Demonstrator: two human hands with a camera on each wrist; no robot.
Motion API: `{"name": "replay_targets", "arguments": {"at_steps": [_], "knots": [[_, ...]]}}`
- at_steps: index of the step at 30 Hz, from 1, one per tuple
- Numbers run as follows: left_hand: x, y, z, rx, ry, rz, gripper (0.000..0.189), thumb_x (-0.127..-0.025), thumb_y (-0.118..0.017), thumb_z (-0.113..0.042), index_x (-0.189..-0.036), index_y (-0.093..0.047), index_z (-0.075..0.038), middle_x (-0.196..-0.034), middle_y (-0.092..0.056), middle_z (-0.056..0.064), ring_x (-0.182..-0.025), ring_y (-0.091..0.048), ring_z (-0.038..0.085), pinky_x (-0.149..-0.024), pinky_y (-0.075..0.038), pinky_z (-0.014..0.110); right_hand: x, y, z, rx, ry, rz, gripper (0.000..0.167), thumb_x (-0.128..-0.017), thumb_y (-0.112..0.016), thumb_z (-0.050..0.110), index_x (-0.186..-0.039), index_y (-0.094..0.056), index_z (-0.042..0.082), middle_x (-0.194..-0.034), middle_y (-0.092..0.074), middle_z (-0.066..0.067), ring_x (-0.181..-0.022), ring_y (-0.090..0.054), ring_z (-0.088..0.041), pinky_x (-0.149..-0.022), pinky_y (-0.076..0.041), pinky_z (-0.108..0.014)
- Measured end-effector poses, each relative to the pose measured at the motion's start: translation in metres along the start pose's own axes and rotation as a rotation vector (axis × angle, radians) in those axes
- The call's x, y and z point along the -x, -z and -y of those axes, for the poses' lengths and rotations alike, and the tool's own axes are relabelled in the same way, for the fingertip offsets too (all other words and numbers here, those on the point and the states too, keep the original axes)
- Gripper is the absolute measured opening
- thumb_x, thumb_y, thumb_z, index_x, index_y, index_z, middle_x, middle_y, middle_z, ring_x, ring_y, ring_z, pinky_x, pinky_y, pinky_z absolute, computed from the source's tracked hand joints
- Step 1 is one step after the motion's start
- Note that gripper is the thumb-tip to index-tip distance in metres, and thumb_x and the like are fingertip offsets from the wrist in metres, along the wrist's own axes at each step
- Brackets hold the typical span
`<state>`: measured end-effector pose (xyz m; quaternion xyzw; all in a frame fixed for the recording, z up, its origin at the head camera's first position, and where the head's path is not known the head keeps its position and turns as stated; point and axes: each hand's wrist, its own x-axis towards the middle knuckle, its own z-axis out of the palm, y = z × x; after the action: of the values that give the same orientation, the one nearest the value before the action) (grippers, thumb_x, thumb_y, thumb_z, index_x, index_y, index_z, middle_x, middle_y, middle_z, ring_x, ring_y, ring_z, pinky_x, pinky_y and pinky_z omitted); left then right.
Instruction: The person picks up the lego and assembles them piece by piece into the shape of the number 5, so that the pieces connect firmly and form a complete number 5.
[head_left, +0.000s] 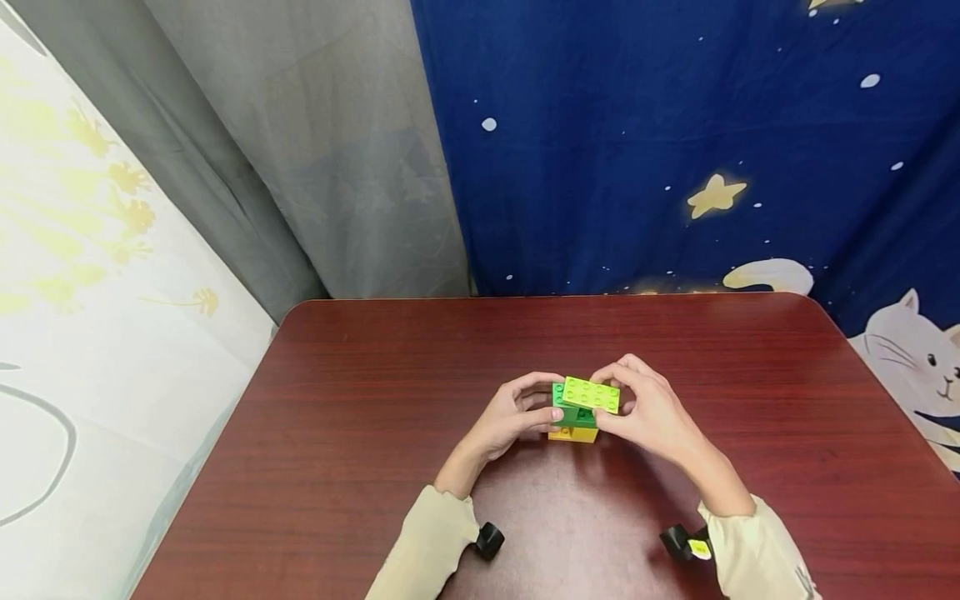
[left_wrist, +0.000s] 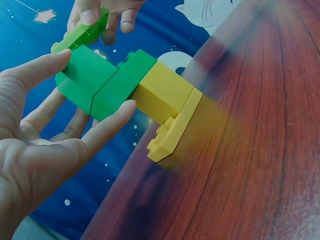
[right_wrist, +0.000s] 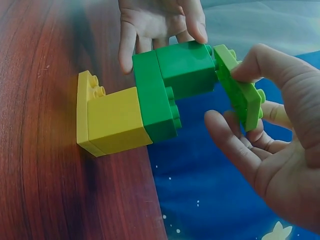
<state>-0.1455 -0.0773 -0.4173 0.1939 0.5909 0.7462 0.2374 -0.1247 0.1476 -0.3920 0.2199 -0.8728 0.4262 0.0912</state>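
A stack of toy building bricks stands on the table between the hands. At its base is a thin yellow brick [right_wrist: 83, 110] with a few bare studs, under a taller yellow brick [right_wrist: 117, 119]. Above these, two green bricks [left_wrist: 87, 75] sit offset from each other. My left hand [head_left: 510, 421] holds the upper part of the stack from the left, thumb in front and fingers behind. From the right, my right hand [head_left: 648, 408] pinches a light green flat brick [head_left: 592, 395]. That piece lies tilted over the topmost green brick, one end right at its studs.
The dark red wooden table [head_left: 375, 358] extends on all sides of the stack. Behind it hang a grey curtain [head_left: 360, 167] and a blue star-patterned curtain [head_left: 600, 125]. Black wrist devices [head_left: 489, 542] sit at both sleeve cuffs.
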Motion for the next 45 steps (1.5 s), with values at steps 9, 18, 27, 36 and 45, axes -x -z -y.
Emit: {"name": "replay_targets", "arguments": {"at_steps": [9, 18, 27, 36, 45], "knots": [[-0.004, 0.004, 0.011, -0.003, -0.007, -0.012, 0.045, -0.084, -0.063, 0.001, -0.128, -0.051, -0.002, -0.119, -0.054, 0.012, -0.106, -0.054, 0.029, -0.082, -0.045, 0.054, -0.003, -0.003, 0.001, 0.029, 0.058, 0.001, 0.034, -0.068, -0.077, 0.006, -0.098, -0.064, 0.016, -0.085, -0.047, 0.005, -0.063, -0.051, -0.011, -0.053, -0.046, -0.023], [-0.009, 0.009, 0.024, -0.029, -0.035, -0.035, 0.044, -0.085, -0.067, -0.009, -0.127, -0.053, -0.006, -0.120, -0.054, 0.012, -0.105, -0.056, 0.025, -0.080, -0.047, 0.054, -0.008, -0.006, 0.000, 0.027, 0.079, 0.016, 0.036, -0.066, -0.078, 0.007, -0.099, -0.066, 0.016, -0.084, -0.047, 0.005, -0.057, -0.050, -0.018, -0.050, -0.041, -0.022], [-0.009, 0.006, 0.023, 0.010, -0.010, -0.058, 0.037, -0.095, -0.054, -0.018, -0.128, -0.051, -0.002, -0.119, -0.055, 0.012, -0.099, -0.058, 0.022, -0.082, -0.044, 0.057, -0.010, -0.005, 0.001, 0.050, 0.096, 0.017, 0.034, -0.065, -0.077, 0.008, -0.096, -0.066, 0.017, -0.084, -0.047, 0.006, -0.058, -0.049, -0.017, -0.051, -0.041, -0.022], [-0.009, 0.001, 0.016, 0.017, 0.019, -0.109, 0.035, -0.099, -0.046, -0.018, -0.127, -0.052, 0.002, -0.118, -0.055, 0.010, -0.099, -0.058, 0.020, -0.082, -0.042, 0.059, -0.010, -0.006, 0.000, 0.053, 0.087, 0.020, 0.034, -0.065, -0.077, 0.008, -0.096, -0.066, 0.016, -0.084, -0.048, 0.006, -0.059, -0.050, -0.016, -0.052, -0.043, -0.023], [-0.011, 0.002, 0.023, 0.017, -0.050, -0.117, 0.036, -0.096, -0.053, -0.017, -0.130, -0.055, -0.006, -0.127, -0.054, 0.011, -0.094, -0.061, 0.018, -0.079, -0.046, 0.056, -0.010, -0.006, 0.001, 0.053, 0.081, 0.019, 0.033, -0.065, -0.077, 0.008, -0.096, -0.066, 0.016, -0.083, -0.048, 0.005, -0.058, -0.051, -0.017, -0.052, -0.043, -0.023]]}}
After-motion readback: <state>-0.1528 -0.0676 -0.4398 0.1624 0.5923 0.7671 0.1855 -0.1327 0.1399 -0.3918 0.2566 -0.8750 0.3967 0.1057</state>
